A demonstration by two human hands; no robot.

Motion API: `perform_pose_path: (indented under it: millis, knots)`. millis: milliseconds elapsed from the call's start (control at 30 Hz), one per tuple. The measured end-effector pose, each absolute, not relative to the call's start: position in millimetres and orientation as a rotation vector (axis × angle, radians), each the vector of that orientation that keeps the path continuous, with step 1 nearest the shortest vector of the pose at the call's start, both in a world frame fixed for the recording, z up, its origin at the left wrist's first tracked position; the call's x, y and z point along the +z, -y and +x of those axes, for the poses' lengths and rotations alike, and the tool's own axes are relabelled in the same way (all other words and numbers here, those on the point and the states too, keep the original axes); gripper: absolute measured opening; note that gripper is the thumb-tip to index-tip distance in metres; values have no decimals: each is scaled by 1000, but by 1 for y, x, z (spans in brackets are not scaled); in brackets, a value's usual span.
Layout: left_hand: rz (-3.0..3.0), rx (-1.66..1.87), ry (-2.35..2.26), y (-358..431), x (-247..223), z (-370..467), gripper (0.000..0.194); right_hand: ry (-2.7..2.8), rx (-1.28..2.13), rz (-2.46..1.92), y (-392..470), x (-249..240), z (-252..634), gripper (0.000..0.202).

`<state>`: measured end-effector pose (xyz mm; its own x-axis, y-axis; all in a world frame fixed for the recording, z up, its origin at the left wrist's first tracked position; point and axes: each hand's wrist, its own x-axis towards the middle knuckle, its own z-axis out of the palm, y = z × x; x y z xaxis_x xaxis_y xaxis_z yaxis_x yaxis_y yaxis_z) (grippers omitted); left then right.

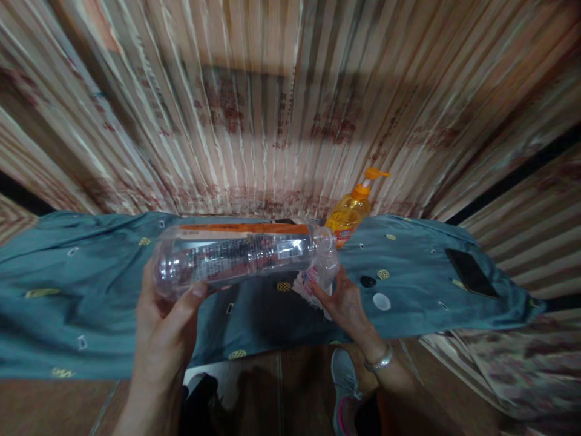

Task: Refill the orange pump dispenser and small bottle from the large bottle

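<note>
My left hand [170,321] is wrapped round the base end of a large clear plastic bottle [236,254] with an orange-edged label. The bottle lies nearly level in the air, its neck pointing right. My right hand [342,300] grips a small clear plastic bottle [325,263] with a ragged, red-and-blue printed wrapping low on it. The two bottles' mouths meet or overlap; whether they touch, I cannot tell. Any liquid in them is hard to make out. Just behind stands a pump bottle [349,215] of yellow liquid with an orange pump.
Both bottles are over a narrow surface covered by a teal patterned cloth [91,260]. A white disc [382,301] and a small black round piece [368,281] lie right of my right hand. Farther right is a dark phone [471,272]. A striped curtain [254,121] hangs behind.
</note>
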<state>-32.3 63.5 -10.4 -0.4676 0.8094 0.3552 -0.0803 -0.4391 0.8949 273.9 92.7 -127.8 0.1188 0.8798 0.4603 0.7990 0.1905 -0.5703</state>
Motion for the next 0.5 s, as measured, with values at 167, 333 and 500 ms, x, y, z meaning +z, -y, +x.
perform_pose_path:
  millis: [167, 333, 500]
  knots:
    - [968, 1967, -1104, -65, -7, -30, 77, 1672, 129, -1595, -94, -127, 272, 86]
    - [1039, 1947, -1106, -66, -8, -32, 71, 1675, 159, -1608, -94, -130, 272, 71]
    - [954, 1943, -1092, -65, -6, -33, 73, 1697, 163, -1574, -97, -134, 273, 74]
